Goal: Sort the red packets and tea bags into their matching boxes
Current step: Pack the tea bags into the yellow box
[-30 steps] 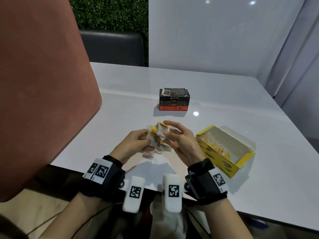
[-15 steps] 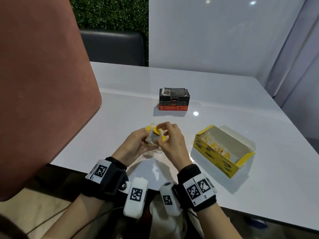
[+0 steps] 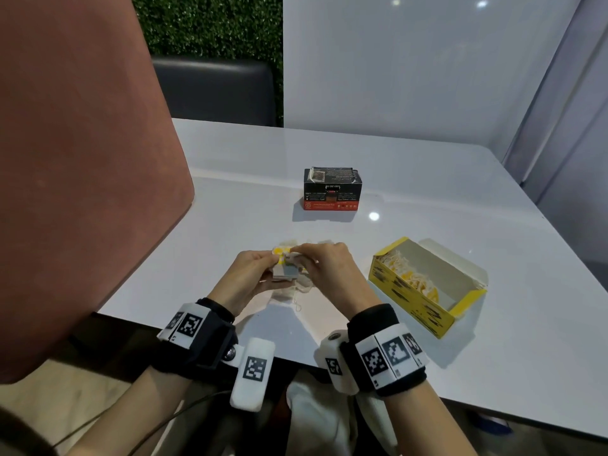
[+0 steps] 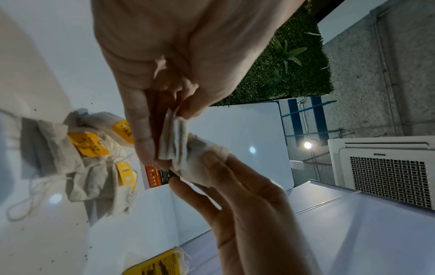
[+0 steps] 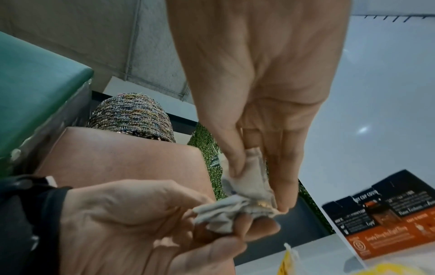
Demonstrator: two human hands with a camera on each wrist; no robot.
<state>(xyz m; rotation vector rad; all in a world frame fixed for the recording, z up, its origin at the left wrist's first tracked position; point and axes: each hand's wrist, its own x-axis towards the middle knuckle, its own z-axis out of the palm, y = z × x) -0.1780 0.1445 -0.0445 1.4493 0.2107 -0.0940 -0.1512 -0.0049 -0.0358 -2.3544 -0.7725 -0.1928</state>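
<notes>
Just above the near edge of the white surface, the left hand and the right hand meet over a small wad of tea bags. The left hand's thumb and fingers pinch one side of the wad; the right hand's thumb and fingers pinch the other, so both hands are clamped on the same bundle. How many bags are in it is hard to tell, as the paper is crumpled and folded together.

Beneath the hands, loose tea bags with yellow tags lie in a heap on the surface, their strings trailing toward the near edge.

To the right of the hands sits the open yellow box, its flap raised at the far side, with tea bags already lying inside. Farther back, near the middle of the surface, stands the black and red box, which looks closed.

A large reddish panel fills the left side of the head view, and a dark chair back stands beyond the far edge.
</notes>
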